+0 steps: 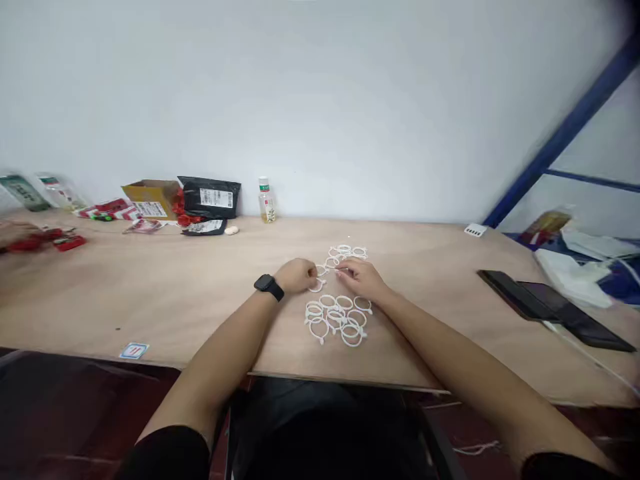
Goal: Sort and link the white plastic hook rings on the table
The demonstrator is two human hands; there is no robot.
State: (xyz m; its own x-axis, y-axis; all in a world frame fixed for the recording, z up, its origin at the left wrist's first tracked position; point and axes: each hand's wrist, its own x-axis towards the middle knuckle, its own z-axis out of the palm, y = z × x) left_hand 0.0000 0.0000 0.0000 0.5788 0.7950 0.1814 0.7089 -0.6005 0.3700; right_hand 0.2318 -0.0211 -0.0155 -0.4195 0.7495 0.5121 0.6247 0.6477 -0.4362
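My left hand [298, 275], a black watch on its wrist, rests on the wooden table [175, 293] with fingers curled around a white plastic ring [317, 285]. My right hand [361, 277] faces it, fingertips pinched on a small white ring piece [338, 269] between the two hands. A cluster of several white rings [336, 316] lies just in front of me, below both hands. A smaller group of white rings [347, 252] lies just beyond the hands.
At the far left stand a cardboard box [150, 197], a black bag [210, 196], red parts [50, 240] and a small bottle [266, 200]. Two dark phones [550, 304] lie at the right near a blue frame [565, 131]. A sticker [134, 350] sits by the table's front edge.
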